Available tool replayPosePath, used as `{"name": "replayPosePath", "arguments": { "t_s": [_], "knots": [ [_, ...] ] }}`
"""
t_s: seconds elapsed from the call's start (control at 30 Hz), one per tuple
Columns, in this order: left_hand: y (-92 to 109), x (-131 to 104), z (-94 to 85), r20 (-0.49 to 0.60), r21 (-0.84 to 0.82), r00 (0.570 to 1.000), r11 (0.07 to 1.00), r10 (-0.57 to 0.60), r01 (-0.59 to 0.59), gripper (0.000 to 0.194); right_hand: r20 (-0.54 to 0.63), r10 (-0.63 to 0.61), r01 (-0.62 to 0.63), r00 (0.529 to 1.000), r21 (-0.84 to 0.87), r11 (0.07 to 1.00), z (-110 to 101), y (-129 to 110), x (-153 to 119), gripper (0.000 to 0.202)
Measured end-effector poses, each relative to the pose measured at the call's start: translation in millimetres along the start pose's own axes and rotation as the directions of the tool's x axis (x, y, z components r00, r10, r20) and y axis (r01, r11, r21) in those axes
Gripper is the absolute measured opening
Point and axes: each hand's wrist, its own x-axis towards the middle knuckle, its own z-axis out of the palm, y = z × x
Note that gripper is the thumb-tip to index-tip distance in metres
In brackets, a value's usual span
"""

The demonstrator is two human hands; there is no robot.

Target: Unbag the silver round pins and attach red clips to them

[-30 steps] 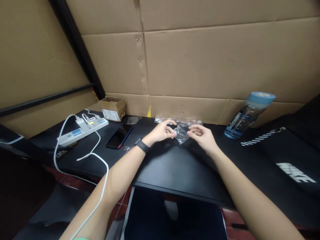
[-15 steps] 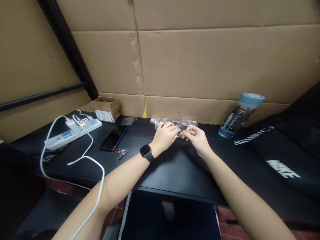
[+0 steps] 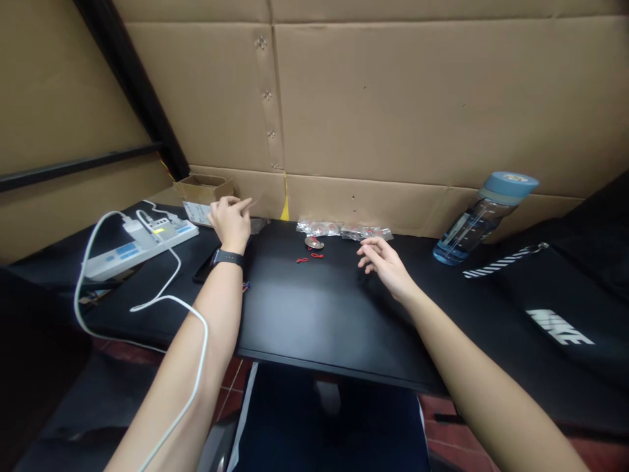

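My left hand (image 3: 230,221), with a dark watch on its wrist, is raised in front of the small cardboard box (image 3: 204,190) at the back left. Its fingers pinch a faint clear plastic bag (image 3: 257,202). Another clear plastic piece (image 3: 259,225) lies on the table just right of that hand. My right hand (image 3: 386,262) hovers over the table, fingers loosely bent and apart, holding nothing. Between the hands are a round metallic piece (image 3: 314,243) and red cord loops (image 3: 317,255). Behind them, clear packets (image 3: 319,229) with red bits lie along the cardboard wall.
A white power strip (image 3: 120,257) with cables is at left. My left arm partly covers a phone (image 3: 200,271) and a small colourful item (image 3: 246,286). A blue-lidded bottle (image 3: 464,226) and a black bag (image 3: 550,288) stand at right on the black table (image 3: 314,321).
My left hand has moved left from the packets to the cardboard box, uncovering the metallic piece and red loops. My right hand has loosened its pinch and stays near the packets. The view has tilted slightly.
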Motion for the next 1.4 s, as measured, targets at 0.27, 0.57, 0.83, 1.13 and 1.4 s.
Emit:
{"name": "replayPosePath", "arguments": {
  "t_s": [0.27,0.57,0.83,1.13,1.4],
  "knots": [
    [-30,6,30.8,0.568,0.136,0.822,0.990,-0.045,-0.040,0.048,0.047,-0.003,0.004,0.999,-0.033,0.999,-1,2,1,0.049],
    [-38,5,25.6,0.448,0.159,0.893,0.981,0.029,-0.112,0.036,0.098,-0.010,0.017,0.995,-0.066,0.998,-2,-1,-1,0.044],
    [0,1,11.6,0.397,0.113,0.910,0.978,0.115,-0.173,0.041,0.112,-0.033,0.045,0.993,-0.104,0.994,-4,-1,0,0.042],
    [81,-53,42.4,0.558,-0.266,0.654,0.857,0.511,-0.442,0.036,0.162,-0.042,0.068,0.986,-0.162,0.984,-6,1,0,0.037],
    [87,-65,59.3,0.499,-0.265,0.708,0.866,0.500,-0.425,0.015,0.211,-0.046,0.090,0.976,-0.204,0.975,-7,-1,-1,0.035]
  ]
}}
